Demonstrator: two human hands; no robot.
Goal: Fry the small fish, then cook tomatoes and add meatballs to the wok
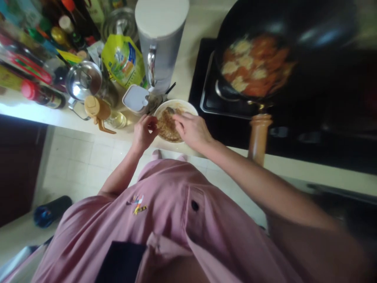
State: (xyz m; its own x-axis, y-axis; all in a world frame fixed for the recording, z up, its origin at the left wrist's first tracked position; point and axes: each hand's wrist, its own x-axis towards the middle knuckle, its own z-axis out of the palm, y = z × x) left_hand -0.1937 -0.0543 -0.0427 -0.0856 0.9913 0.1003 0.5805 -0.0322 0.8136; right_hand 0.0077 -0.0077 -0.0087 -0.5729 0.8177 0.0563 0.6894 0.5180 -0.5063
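Note:
A white bowl [193, 107] of brown, minced-looking mixture [169, 127] stands near the counter's front edge. My left hand [143, 133] is closed at the bowl's left rim, thumb and fingers pinched together against it. From the right, my right hand [193, 129] reaches over the bowl with its fingers closed on a metal spoon [170, 111]. The spoon's head lies in the mixture; its handle is mostly hidden by my fingers.
A black wok [294, 23] holding orange-red food and pale lumps sits on the hob [206, 90], its wooden handle [259, 137] pointing towards me. Left stand a lidded jug [161, 43], a white-lidded container [136, 98], an oil bottle [117, 119], a yellow-green pouch [123, 59] and several bottles.

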